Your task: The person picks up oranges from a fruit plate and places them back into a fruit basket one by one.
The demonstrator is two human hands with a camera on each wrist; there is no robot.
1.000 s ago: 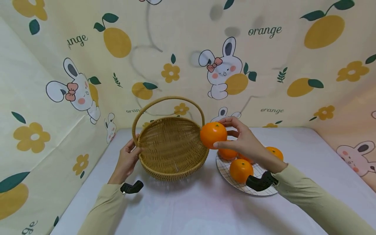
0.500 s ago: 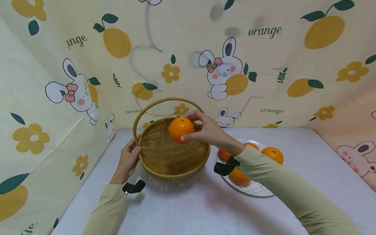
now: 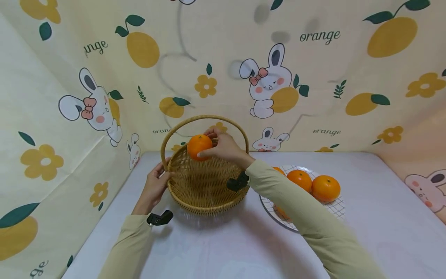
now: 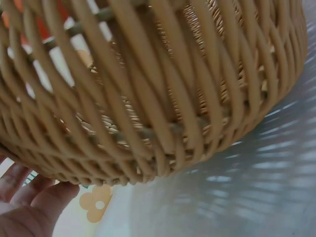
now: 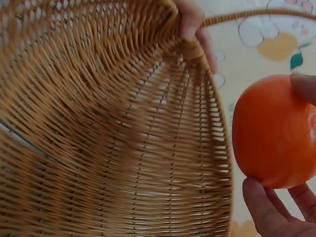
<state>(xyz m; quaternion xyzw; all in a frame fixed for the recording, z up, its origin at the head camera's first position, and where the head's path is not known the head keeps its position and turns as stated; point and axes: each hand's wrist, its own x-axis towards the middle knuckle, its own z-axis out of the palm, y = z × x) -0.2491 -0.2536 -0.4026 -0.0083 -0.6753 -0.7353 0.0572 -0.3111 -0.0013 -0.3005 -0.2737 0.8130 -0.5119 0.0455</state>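
Observation:
In the head view, my left hand (image 3: 155, 188) grips the left rim of a wicker basket (image 3: 205, 190) by the foot of its arched handle. Its fingertips also show at the woven wall (image 4: 158, 98) in the left wrist view. My right hand (image 3: 226, 149) holds an orange (image 3: 199, 147) between thumb and fingers, under the handle and in front of the basket's far rim. From the right wrist, the orange (image 5: 271, 133) appears beside the rim, apart from it, and the basket's bare woven inside (image 5: 108, 128) faces the camera.
A round white plate (image 3: 338, 209) with a grid pattern stands right of the basket, bearing several oranges (image 3: 325, 188), partly hidden by my right sleeve (image 3: 299, 209). A printed cloth (image 3: 223, 77) hangs behind the white table (image 3: 223, 248).
My right hand has carried the orange leftward from above the plate, past the basket's right rim, to under the handle. My left hand keeps its hold on the basket.

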